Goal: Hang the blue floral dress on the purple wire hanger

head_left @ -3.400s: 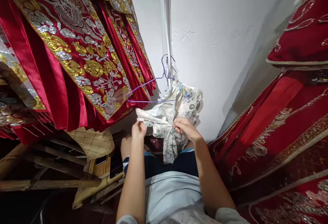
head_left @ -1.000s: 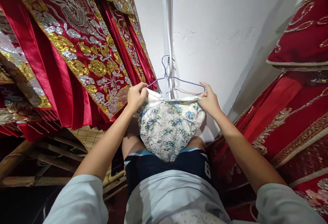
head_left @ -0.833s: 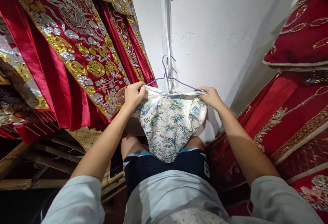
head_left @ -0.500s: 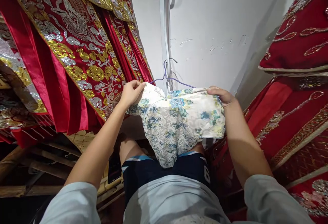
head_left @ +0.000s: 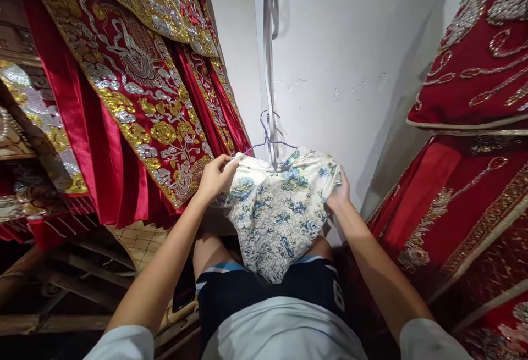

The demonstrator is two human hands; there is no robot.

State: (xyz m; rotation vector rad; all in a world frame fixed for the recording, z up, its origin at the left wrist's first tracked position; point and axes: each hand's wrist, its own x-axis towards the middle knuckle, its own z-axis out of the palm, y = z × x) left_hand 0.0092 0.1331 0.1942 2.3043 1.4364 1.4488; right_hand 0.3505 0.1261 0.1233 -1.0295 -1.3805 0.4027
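Observation:
A short-sleeved floral top [head_left: 282, 217], white with blue, green and yellow flowers, hangs on a thin purple wire hanger [head_left: 266, 129]. My left hand [head_left: 216, 177] pinches the cloth at the left shoulder between thumb and fingers. At the right sleeve, my right hand [head_left: 339, 190] grips the cloth near its edge; part of its fingers is hidden behind the fabric. The lower part of the top is crinkled and droops in front of my dark shorts [head_left: 270, 288]. The hanger's hook is up against a pale upright rail [head_left: 266, 46].
Red costumes with gold and silver embroidery [head_left: 152, 107] hang close on the left. More beaded red garments [head_left: 470, 184] crowd the right. Ahead is a white wall [head_left: 338, 46]. Low on the left is bamboo framing [head_left: 78, 277] with a dark phone-like object [head_left: 184, 297].
My right hand has moved left and down, from the shoulder top to the sleeve's outer edge. The top now hangs slightly lower, its right sleeve less stretched out. My left hand keeps its pinch.

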